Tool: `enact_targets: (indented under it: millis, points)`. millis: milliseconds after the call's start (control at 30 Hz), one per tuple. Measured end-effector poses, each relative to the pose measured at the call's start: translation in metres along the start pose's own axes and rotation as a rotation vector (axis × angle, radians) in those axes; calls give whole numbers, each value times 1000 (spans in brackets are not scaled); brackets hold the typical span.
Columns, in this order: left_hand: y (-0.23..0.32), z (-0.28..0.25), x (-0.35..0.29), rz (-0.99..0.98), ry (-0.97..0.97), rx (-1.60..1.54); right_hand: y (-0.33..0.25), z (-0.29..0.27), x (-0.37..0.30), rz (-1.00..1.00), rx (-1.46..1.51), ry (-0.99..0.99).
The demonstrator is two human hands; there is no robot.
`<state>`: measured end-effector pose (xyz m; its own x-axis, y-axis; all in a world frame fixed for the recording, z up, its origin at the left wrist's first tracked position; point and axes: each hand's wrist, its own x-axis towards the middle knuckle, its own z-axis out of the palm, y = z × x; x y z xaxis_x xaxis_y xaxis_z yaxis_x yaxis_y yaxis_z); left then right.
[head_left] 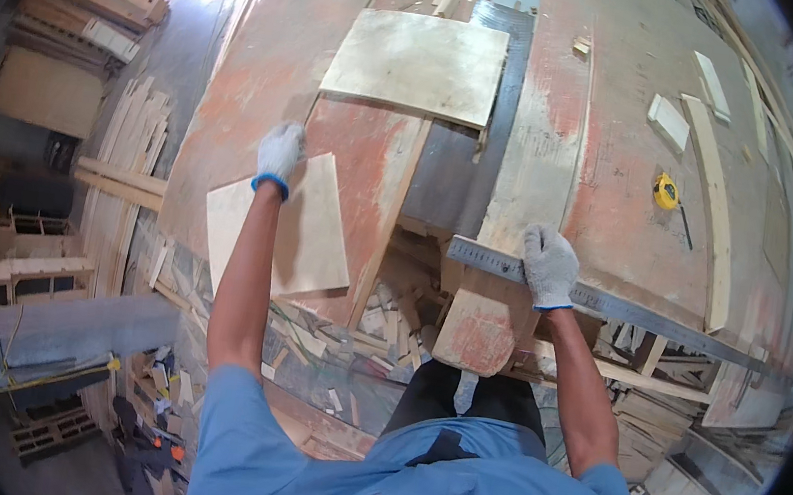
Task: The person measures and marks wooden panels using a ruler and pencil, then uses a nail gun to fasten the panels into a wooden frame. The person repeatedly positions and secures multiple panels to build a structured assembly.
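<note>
In a white knit glove with a blue cuff, my left hand (279,156) is over the far edge of a pale wooden panel (314,237). That panel lies askew at the bench's near left, partly covered by my forearm. The fingers are slightly blurred, so whether they grip it does not show. My gloved right hand (550,266) lies across a metal strip with scale marks (626,310) along the bench's near edge, fingers stretched forward. A second pale panel (419,64) lies farther off, across a dark metal strip of the worktop.
A yellow tape measure (666,192) and a long wooden strip (708,207) lie right on the worn bench (636,69). A reddish block end (477,332) juts toward me. Offcuts (396,332) fill the gap below. Stacked boards (133,136) stand left.
</note>
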<state>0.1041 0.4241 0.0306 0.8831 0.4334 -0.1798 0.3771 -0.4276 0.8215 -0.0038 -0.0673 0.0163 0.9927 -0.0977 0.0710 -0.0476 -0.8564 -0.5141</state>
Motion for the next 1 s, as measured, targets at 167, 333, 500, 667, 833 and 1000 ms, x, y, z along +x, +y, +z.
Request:
enact_targets:
  millis: [167, 333, 500, 667, 833, 1000]
  points:
    - [40, 52, 85, 190, 138, 541, -1, -4, 4, 14, 23, 40]
    - [54, 85, 121, 68, 60, 685, 6, -3, 5, 15, 36, 51]
    - [22, 66, 179, -4, 49, 705, -3, -5, 9, 4, 65, 40]
    - [10, 72, 195, -186, 33, 320, 0, -5, 11, 5, 44, 32]
    - [6, 54, 195, -354, -164, 27, 2, -5, 10, 10, 43, 48]
    - [-1, 23, 162, -370, -335, -293, 4, -4, 8, 19, 68, 54]
